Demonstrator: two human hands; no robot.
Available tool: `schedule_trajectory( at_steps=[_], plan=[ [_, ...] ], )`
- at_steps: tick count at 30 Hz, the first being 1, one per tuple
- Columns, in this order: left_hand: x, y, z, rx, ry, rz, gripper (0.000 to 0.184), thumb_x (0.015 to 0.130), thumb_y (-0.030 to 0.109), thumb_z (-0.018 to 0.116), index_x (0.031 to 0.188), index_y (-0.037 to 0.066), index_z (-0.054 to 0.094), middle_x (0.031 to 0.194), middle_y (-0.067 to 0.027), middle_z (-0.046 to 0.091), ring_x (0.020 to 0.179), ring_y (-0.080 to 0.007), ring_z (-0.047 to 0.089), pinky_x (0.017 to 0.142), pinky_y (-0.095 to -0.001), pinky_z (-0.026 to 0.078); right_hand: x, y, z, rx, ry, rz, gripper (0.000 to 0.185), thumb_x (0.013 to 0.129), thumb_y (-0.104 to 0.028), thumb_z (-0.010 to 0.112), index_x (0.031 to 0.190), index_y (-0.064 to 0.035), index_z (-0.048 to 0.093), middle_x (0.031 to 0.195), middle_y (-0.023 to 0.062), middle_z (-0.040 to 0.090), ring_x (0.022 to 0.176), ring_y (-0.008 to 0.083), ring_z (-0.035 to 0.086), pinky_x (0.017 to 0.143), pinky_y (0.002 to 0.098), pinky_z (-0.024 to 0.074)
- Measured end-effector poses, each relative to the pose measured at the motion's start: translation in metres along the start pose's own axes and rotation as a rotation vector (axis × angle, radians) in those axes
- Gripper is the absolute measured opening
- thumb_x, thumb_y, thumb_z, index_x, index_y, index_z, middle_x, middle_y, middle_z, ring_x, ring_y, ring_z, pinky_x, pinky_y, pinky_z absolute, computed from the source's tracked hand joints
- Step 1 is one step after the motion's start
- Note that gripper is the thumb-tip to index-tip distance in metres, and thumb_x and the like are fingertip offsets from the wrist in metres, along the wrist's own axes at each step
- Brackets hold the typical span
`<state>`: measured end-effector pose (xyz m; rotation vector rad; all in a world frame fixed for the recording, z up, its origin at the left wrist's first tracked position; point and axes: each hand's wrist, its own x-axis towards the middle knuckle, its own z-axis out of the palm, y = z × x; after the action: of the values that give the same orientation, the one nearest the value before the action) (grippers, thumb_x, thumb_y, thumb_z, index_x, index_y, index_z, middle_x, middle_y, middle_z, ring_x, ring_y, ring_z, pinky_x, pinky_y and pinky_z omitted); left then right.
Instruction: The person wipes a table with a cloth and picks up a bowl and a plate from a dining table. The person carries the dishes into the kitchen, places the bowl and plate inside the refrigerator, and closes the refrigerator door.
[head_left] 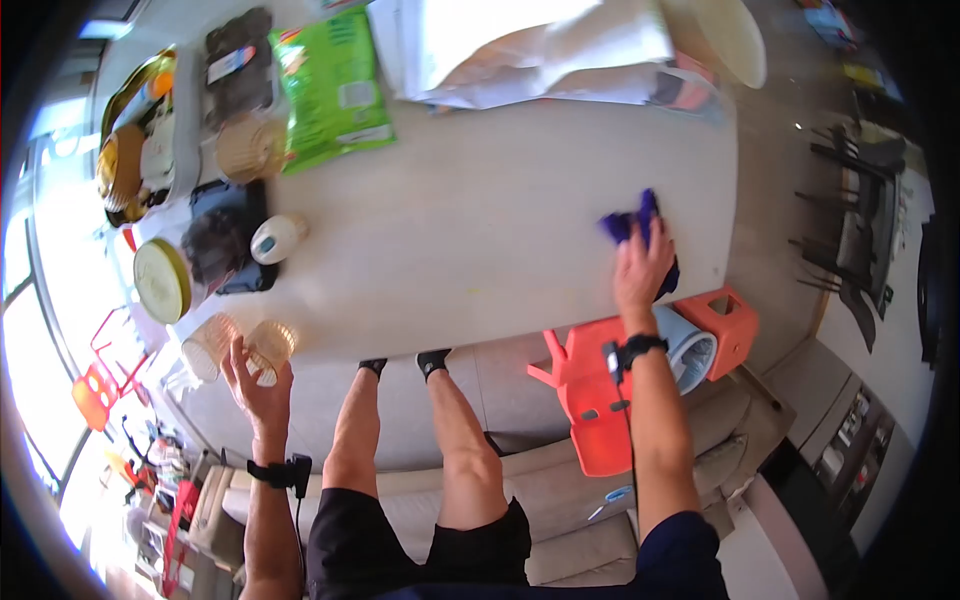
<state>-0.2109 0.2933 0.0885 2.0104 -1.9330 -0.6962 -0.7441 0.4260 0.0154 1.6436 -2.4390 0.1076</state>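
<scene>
My right hand (643, 270) presses a dark purple cloth (620, 228) onto the pale table near its right end. Folds of the cloth stick out past the fingertips and beside the palm. At the table's near left corner, my left hand (260, 392) has fingers and thumb around the lower part of a clear ribbed glass (272, 343). A second clear ribbed glass (208, 345) is just left of it, close to the fingers. Whether the fingers also touch that second glass, I cannot tell.
A white rounded bottle (279, 239), a jar with a yellow-green lid (162, 280) and a green packet (335, 90) are on the table's left side. Papers (540, 50) cover its far edge. An orange chair (592, 400) and a light blue bin (688, 350) stand at the near right.
</scene>
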Motion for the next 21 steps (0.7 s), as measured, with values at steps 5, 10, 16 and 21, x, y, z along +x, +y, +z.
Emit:
schedule_trajectory(
  at_steps=[5,10,16,21],
  plan=[
    [-0.011,0.047,0.024,-0.009,-0.054,0.068,0.072,0.065,0.002,0.071,0.132,0.007,0.045,0.123,-0.0158,0.044,0.109,-0.0307,0.052,0.074,-0.0366,0.056,0.004,0.002,0.032,-0.108,0.09,0.415,0.04,0.087,-0.026,0.055,0.126,-0.0144,0.055,0.136,0.0169,0.046,0.125,0.0377,0.041,0.09,0.0542,0.0368],
    [-0.011,0.092,0.05,0.136,-0.064,0.258,0.074,0.065,0.006,0.072,0.133,0.005,0.043,0.122,-0.0194,0.045,0.11,-0.0387,0.049,0.089,-0.0451,0.046,-0.019,-0.203,-0.042,0.561,-0.206,0.308,0.033,0.084,-0.025,0.052,0.111,-0.0065,0.055,0.111,0.0146,0.055,0.101,0.0345,0.05,0.079,0.0466,0.0377],
    [0.001,0.107,0.07,0.175,-0.077,0.287,0.069,0.066,0.011,0.071,0.128,0.003,0.042,0.115,-0.0196,0.047,0.104,-0.0393,0.051,0.089,-0.0454,0.044,-0.061,-0.17,-0.038,0.633,-0.103,-0.347,0.033,0.079,-0.024,0.063,0.112,-0.0177,0.064,0.129,0.0095,0.053,0.119,0.0309,0.049,0.094,0.0495,0.0382],
    [-0.002,0.1,0.077,0.17,-0.023,0.274,0.067,0.068,0.015,0.069,0.128,0.004,0.042,0.109,-0.0191,0.047,0.097,-0.0369,0.054,0.081,-0.0446,0.048,0.001,0.059,-0.036,0.182,-0.248,0.321,0.032,0.08,-0.02,0.061,0.111,-0.0117,0.06,0.111,0.0146,0.056,0.1,0.0331,0.054,0.084,0.0491,0.042]
  ],
)
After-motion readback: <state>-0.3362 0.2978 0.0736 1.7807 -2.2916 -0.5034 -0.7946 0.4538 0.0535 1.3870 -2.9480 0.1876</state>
